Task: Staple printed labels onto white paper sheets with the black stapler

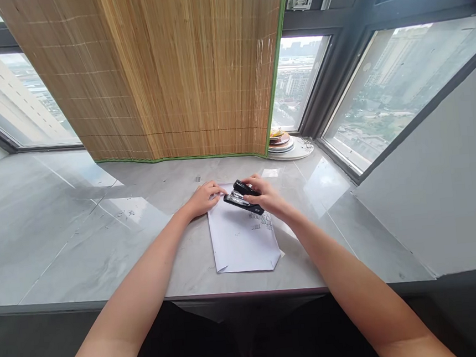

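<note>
A black stapler is gripped in my right hand, its jaws apart and pointing left. It is over the upper part of a white sheet of paper, which lies on the grey marble-look ledge. Near the sheet's upper left corner rests my left hand, fingers stretched out with the tips on the paper's edge. Several rows of staples show on the paper's right side, just below the stapler. The sheet's two near corners look folded or creased.
A bamboo blind with green edging hangs behind the ledge. Stacked plates stand by the window at the back right. A white wall bounds the right side. Small dark bits lie scattered on the ledge's left part.
</note>
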The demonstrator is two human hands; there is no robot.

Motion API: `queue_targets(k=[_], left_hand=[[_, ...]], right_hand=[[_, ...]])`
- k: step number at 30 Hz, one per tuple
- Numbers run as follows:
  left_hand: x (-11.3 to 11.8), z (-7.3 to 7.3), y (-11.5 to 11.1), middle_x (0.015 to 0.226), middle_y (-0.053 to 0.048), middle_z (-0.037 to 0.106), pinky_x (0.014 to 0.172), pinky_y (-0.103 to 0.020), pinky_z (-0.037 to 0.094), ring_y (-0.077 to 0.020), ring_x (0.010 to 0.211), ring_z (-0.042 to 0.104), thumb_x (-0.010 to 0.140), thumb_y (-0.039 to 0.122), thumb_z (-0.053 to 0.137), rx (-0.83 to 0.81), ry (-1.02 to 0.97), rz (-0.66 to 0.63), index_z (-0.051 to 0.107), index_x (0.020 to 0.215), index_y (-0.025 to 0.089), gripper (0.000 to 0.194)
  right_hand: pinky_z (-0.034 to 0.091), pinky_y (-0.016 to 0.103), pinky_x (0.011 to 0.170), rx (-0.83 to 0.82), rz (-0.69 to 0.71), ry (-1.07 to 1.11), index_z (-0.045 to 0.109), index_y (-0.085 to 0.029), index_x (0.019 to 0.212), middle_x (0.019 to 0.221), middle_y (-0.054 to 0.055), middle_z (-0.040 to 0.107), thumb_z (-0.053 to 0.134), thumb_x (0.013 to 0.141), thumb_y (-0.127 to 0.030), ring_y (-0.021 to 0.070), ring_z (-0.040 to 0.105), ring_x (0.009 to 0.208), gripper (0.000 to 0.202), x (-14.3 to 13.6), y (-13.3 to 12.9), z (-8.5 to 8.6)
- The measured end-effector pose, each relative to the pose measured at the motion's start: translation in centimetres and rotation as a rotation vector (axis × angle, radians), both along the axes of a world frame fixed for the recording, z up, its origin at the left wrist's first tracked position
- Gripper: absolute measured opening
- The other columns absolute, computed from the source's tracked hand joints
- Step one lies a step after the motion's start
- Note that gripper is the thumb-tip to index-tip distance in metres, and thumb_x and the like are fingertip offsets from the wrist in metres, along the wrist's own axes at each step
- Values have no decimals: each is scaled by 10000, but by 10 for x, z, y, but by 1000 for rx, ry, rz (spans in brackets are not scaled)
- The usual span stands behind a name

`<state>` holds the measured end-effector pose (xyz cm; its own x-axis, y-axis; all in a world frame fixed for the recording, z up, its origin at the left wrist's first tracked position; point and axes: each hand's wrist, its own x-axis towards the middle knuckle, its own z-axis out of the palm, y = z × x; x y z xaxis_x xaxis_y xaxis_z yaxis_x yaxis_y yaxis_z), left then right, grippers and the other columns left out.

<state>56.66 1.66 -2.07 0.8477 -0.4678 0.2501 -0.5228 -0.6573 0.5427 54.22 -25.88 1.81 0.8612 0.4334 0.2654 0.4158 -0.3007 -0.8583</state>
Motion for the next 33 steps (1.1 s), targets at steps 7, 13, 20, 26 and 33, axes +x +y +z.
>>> queue_targets(k=[7,13,20,26,33], left_hand=[[-1,4,-1,1175,-80,675,1007,-385,519,-235,1067,648,894,173,456,-128,77,9,783,1086,229,383],[-1,6,0,1180,-83,691,1061,-398,505,-243,1124,646,900,183,444,-169,116,19,779,1107,218,395],[0,5,1,1187,-88,688,1060,-401,500,-246,1130,649,925,215,446,-180,104,23,776,1064,211,358],[-1,6,0,1168,-85,684,1029,-403,504,-241,1089,646,926,214,449,-172,114,44,772,1042,207,344],[0,6,1,1179,-88,682,1054,-412,498,-253,1131,645,921,217,458,-170,110,44,774,1026,206,333]], right_hand=[[499,369,998,-97,46,-240,743,-254,1293,1150,68,657,648,913,-239,231,644,1062,392,-1,10,-11],[507,383,1004,-120,83,-236,752,-273,1304,1176,71,675,657,934,-258,239,657,1077,382,1,15,-20],[549,377,851,-12,-120,-90,790,-241,1204,1099,81,700,581,989,-445,192,627,833,363,12,-7,-10],[419,261,403,221,135,637,749,-217,1242,1421,122,669,606,911,-360,67,477,484,388,28,-50,0],[609,287,441,184,403,915,539,-203,1515,1471,196,612,581,1001,-427,297,810,911,562,19,-48,1]])
